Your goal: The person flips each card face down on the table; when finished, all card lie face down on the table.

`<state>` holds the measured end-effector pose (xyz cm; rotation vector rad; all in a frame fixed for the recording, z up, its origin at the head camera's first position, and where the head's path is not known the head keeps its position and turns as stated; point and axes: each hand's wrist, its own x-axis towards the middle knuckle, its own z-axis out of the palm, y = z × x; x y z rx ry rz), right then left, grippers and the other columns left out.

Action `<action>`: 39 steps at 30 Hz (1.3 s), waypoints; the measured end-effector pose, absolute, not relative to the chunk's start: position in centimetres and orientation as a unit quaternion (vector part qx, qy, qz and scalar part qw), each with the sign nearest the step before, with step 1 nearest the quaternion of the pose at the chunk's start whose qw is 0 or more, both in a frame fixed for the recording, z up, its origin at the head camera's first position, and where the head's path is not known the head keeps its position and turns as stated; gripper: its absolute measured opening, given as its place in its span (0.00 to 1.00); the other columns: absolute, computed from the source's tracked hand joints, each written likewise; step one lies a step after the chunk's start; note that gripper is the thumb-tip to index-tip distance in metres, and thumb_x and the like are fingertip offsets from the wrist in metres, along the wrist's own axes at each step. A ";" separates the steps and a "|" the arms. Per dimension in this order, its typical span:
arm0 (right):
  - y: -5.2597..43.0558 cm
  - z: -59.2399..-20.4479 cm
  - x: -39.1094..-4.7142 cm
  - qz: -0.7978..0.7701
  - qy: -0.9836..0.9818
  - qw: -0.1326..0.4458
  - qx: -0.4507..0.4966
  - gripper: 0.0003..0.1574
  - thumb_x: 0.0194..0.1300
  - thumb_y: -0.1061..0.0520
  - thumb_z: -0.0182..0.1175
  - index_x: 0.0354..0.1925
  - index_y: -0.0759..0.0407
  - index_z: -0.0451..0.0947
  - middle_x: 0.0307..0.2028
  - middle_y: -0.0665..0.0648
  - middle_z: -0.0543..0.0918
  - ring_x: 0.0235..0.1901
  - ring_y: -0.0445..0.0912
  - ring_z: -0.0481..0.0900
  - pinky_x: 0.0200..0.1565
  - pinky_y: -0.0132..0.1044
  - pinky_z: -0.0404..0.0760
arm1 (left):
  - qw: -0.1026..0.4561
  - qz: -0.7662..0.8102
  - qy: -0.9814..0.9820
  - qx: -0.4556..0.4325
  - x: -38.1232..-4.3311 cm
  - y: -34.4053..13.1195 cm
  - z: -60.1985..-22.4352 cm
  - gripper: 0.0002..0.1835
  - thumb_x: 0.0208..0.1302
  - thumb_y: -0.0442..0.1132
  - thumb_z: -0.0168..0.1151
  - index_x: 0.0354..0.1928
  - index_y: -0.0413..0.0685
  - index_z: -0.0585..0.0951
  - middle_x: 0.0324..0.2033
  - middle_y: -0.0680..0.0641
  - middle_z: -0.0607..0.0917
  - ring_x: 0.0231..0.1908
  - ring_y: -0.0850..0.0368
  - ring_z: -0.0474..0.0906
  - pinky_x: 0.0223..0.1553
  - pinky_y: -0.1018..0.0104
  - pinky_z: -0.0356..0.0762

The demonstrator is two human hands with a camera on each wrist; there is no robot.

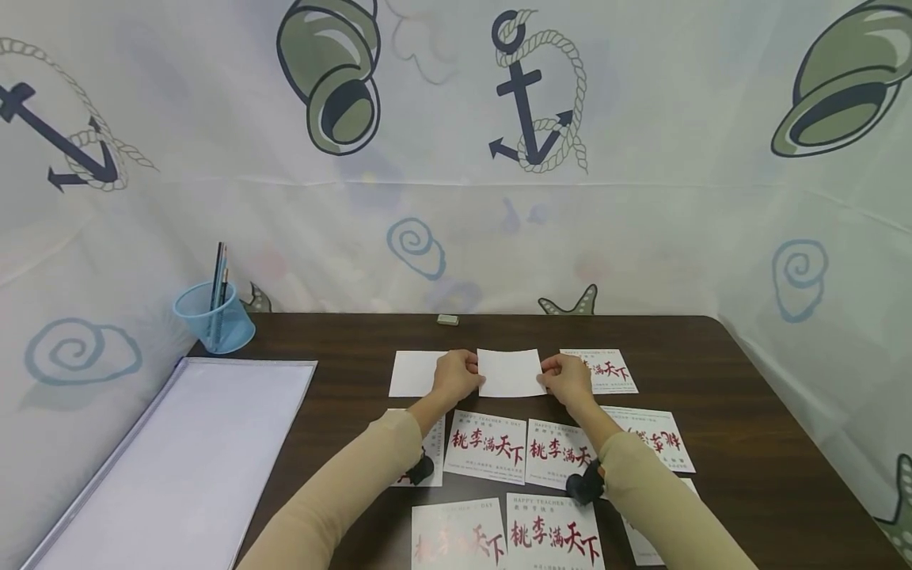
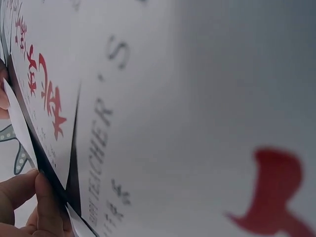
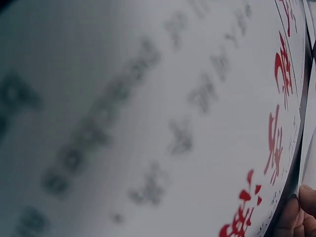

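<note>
A blank white card (image 1: 509,373) is held at its two side edges in the back row on the dark table. My left hand (image 1: 456,376) pinches its left edge, and my right hand (image 1: 568,378) pinches its right edge. To the left lies another blank card (image 1: 416,373), partly behind my left hand. On the right, a card with red Chinese writing (image 1: 602,370) sits partly behind my right hand. In the left wrist view my left fingers (image 2: 47,205) grip the paper's edge; the right wrist view shows my right fingertips (image 3: 291,212) at its edge.
Several cards with red writing, such as one in the middle row (image 1: 486,446) and one in front (image 1: 554,530), lie below my forearms. At left are a large white board (image 1: 178,459) and a blue cup (image 1: 231,328) with pencils. An eraser-like block (image 1: 447,320) sits at the back edge.
</note>
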<state>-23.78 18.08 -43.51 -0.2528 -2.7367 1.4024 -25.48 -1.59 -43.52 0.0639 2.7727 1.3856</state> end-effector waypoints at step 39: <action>19.3 -42.8 -23.9 0.497 -0.864 0.025 -0.079 0.16 0.57 0.70 0.61 0.45 0.74 0.74 0.26 0.57 0.75 0.24 0.41 0.75 0.28 0.31 0.80 | -0.010 0.358 0.930 0.080 -25.8 -1.3 -42.2 0.12 0.52 0.32 0.68 0.39 0.38 0.81 0.28 0.48 0.79 0.29 0.56 0.72 0.33 0.64 0.72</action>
